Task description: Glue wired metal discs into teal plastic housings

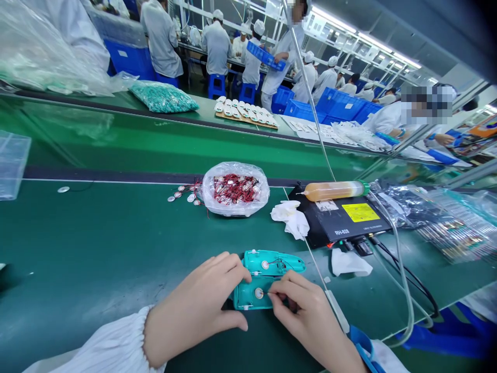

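Note:
Two teal plastic shell halves lie side by side on the green bench, a far half (287, 263) and a near half (248, 303). A round disc (265, 264) with thin wires sits in the far one, and a second disc (259, 293) in the near one. My left hand (205, 300) lies over the shells' left end, fingertips resting on them and thumb stretched out apart. At the near disc, the thumb and forefinger of my right hand (301, 305) pinch its thin wire; the other fingers curl under and are partly hidden.
Behind the shells stands a plastic-lined bowl (264, 194) of red-wired discs. To the right, an amber-filled syringe (334, 190) lies on a black controller box (330, 220) beside white tissue (291, 217), hoses and bagged parts (458, 228). Co-workers (217, 46) work beyond a raised ledge.

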`<control>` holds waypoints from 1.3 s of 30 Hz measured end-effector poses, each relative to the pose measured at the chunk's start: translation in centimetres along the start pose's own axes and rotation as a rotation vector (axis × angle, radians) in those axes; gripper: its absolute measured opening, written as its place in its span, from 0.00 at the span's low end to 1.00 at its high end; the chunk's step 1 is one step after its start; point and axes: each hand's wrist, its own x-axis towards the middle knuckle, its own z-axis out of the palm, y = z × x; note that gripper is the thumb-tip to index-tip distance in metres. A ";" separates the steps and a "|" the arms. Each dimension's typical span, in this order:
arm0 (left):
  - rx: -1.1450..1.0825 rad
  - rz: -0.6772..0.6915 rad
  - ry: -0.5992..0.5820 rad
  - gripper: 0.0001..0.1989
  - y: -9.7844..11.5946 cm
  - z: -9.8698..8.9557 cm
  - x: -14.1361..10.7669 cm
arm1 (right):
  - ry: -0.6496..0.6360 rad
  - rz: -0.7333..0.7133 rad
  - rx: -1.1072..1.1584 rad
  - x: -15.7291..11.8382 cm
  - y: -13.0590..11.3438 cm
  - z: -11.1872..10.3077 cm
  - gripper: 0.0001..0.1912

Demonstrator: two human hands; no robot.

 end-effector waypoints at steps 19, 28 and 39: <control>-0.073 -0.123 -0.085 0.15 0.6 -0.3 0.3 | 0.021 -0.094 -0.151 -0.2 0.3 0.2 0.07; -0.059 -0.124 -0.082 0.16 0.5 -0.2 0.3 | 0.074 -0.184 -0.288 -0.2 -1.0 -0.2 0.09; -0.067 -0.104 -0.062 0.18 0.2 0.2 0.2 | 0.025 -0.215 -0.217 0.0 -1.3 0.1 0.10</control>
